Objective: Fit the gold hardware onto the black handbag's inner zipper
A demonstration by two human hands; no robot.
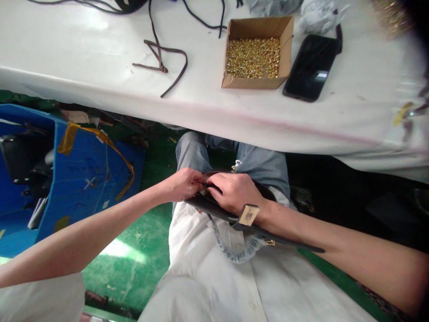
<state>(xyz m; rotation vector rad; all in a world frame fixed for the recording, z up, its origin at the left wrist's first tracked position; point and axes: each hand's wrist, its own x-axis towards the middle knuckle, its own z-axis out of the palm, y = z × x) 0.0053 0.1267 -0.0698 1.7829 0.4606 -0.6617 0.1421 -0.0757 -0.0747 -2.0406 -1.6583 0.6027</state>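
Observation:
A dark leather-like bag (214, 208) lies across my lap, its opening facing up. My left hand (190, 182) is closed in a pinch at the left end of the opening. Against its fingertips, my right hand (236, 190) curls over the bag with thumb and fingers closed at a thin dark piece, whose kind I cannot make out. Beside my right wrist a gold-coloured clasp plate (248, 215) stands up from the bag. A dark strap (301, 246) with a gold buckle (270, 242) runs out under my right forearm. My fingers and the bag's edges hide its inside.
On the white-covered table (110, 58) stands a cardboard box (254, 84) of small gold-coloured metal pieces. A black phone (310, 67) lies beside it, and thin brown straps (164, 51) are farther left. A blue bin (90, 165) with dark items stands on the floor at left.

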